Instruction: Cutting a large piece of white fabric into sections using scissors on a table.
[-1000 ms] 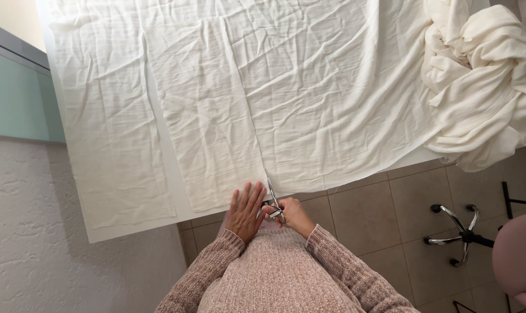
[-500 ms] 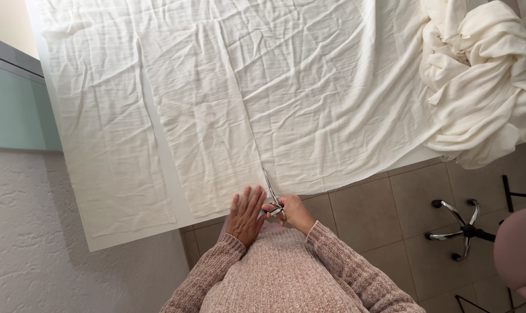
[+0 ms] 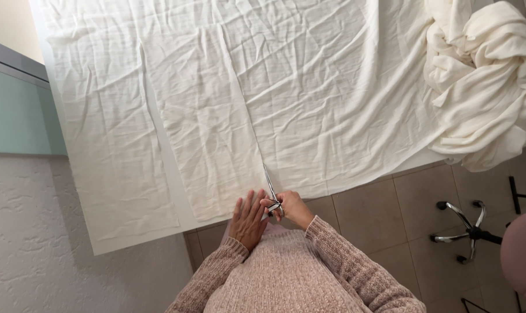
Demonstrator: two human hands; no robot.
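Scissors (image 3: 271, 186) farther forward, above right hand (image 3: 292, 209)

The wide white worktop (image 3: 176, 197) carries only the flat, creased cream cloth (image 3: 309, 104), so a hand can pass freely over most of it. At the far right corner a bunched heap of cream fabric (image 3: 489, 81) blocks the way. On the left, the rough white wall (image 3: 54, 243) closes the side. A chrome chair base (image 3: 468, 232) stands on the tiled floor (image 3: 367, 214) to the right.

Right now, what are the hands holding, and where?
The right hand holds scissors by the handles, blades pointing into the white cloth. The left hand holds nothing; it lies flat on the cloth's edge.
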